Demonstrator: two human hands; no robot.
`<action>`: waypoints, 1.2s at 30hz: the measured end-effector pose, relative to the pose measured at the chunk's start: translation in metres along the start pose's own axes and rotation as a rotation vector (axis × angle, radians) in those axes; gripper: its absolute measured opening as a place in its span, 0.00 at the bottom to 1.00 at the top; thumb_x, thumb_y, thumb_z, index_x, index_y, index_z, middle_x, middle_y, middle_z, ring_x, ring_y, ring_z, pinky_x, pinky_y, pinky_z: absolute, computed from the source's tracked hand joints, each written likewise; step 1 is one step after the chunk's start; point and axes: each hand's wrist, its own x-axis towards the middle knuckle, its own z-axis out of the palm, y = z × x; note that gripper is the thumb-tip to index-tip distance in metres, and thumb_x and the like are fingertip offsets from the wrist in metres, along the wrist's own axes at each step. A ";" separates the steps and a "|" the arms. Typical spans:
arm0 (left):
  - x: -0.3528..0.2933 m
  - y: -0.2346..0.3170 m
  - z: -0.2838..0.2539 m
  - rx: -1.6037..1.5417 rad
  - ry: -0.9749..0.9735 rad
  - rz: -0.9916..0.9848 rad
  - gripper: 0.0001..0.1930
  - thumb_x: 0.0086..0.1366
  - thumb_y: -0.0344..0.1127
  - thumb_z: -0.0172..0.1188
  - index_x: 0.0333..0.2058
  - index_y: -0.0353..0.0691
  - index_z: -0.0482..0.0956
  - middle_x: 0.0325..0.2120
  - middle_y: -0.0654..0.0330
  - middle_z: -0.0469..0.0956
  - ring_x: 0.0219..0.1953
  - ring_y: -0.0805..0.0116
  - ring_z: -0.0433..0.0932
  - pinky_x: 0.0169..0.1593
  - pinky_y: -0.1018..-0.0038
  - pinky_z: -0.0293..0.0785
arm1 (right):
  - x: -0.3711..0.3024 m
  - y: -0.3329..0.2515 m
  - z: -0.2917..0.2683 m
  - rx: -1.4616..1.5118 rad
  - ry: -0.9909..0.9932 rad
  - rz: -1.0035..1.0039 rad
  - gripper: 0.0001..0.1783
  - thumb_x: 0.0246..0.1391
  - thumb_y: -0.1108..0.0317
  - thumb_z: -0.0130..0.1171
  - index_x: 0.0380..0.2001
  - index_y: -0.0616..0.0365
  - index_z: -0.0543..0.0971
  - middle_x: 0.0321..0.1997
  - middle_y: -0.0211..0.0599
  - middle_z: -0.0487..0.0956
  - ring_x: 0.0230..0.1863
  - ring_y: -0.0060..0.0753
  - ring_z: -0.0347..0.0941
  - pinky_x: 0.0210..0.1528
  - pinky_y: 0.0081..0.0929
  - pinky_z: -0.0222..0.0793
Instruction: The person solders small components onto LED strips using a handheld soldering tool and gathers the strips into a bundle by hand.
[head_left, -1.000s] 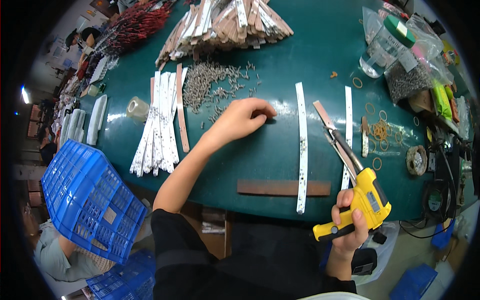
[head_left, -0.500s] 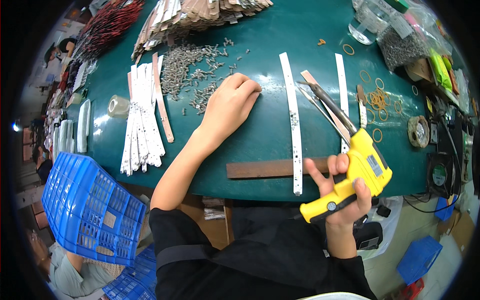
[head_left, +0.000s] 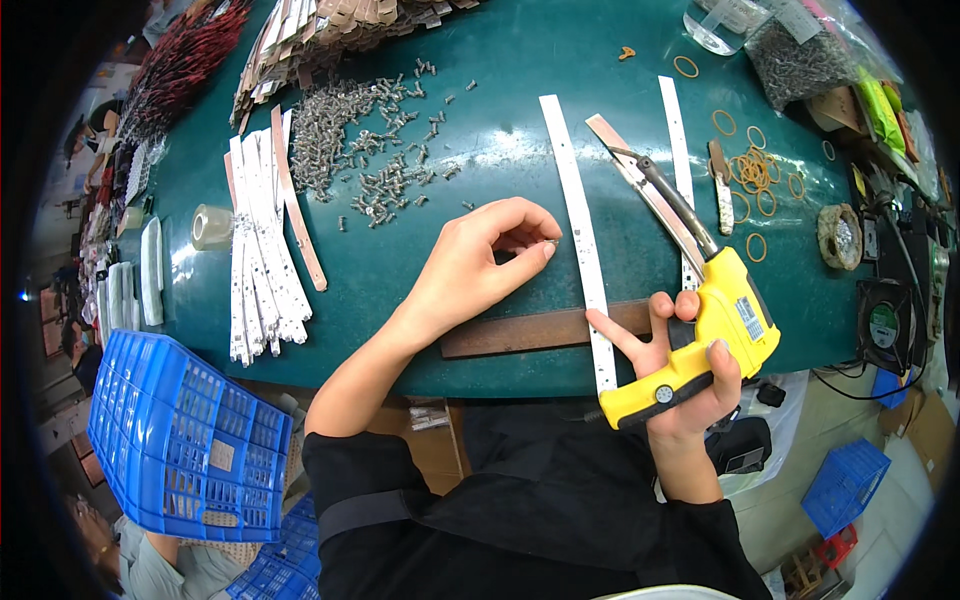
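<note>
My left hand (head_left: 480, 255) is closed in a pinch, a tiny metal piece (head_left: 554, 242) just showing at its fingertips, beside a white LED strip (head_left: 578, 205). In my right hand (head_left: 690, 385) is a yellow soldering gun (head_left: 730, 310), its dark barrel angled up and left. The index finger of that hand reaches the strip's lower part. The strip lies across a brown bar (head_left: 510, 336). Under and beside the barrel are a copper-coloured strip (head_left: 607, 130) and another white strip (head_left: 675, 125). A heap of small metal pieces (head_left: 320, 140) is spread left of centre.
A stack of white strips (head_left: 260, 260) lies at left near a clear tape roll (head_left: 212, 228). Rubber bands (head_left: 755, 172), a small knife (head_left: 721, 190) and a solder roll (head_left: 839, 238) are at right. A blue crate (head_left: 185, 430) stands lower left, near another person's hand (head_left: 90, 520).
My left hand has moved from the edge of the metal pieces toward the white strip, now pinching a tiny piece. My right index finger has come onto the strip. The view has shifted slightly.
</note>
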 end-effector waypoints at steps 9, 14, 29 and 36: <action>0.001 0.000 0.008 0.064 0.090 0.088 0.06 0.61 0.25 0.61 0.37 0.33 0.78 0.33 0.63 0.79 0.36 0.78 0.77 0.41 0.79 0.75 | 0.018 -0.004 0.003 -0.020 -0.132 -0.017 0.34 0.49 0.63 0.56 0.59 0.60 0.60 0.45 0.38 0.71 0.54 0.35 0.65 0.62 0.77 0.49; 0.012 -0.011 0.015 0.381 0.254 0.428 0.07 0.56 0.22 0.63 0.34 0.36 0.80 0.29 0.60 0.77 0.29 0.71 0.78 0.35 0.78 0.74 | 0.022 0.003 -0.008 -0.046 -0.068 0.077 0.32 0.49 0.65 0.55 0.58 0.62 0.61 0.45 0.41 0.71 0.54 0.36 0.65 0.61 0.77 0.52; 0.019 -0.017 0.019 0.610 0.258 0.519 0.07 0.52 0.23 0.64 0.31 0.39 0.79 0.29 0.61 0.76 0.31 0.64 0.78 0.34 0.72 0.75 | 0.024 0.006 -0.011 0.013 -0.055 0.013 0.31 0.49 0.66 0.54 0.57 0.64 0.61 0.43 0.42 0.71 0.54 0.36 0.64 0.60 0.79 0.53; 0.015 -0.011 0.024 0.874 0.232 0.600 0.07 0.51 0.24 0.65 0.30 0.39 0.79 0.28 0.61 0.75 0.30 0.63 0.76 0.33 0.70 0.74 | 0.023 0.005 -0.009 0.003 -0.043 0.010 0.32 0.48 0.66 0.54 0.57 0.63 0.61 0.43 0.41 0.71 0.54 0.35 0.64 0.60 0.78 0.52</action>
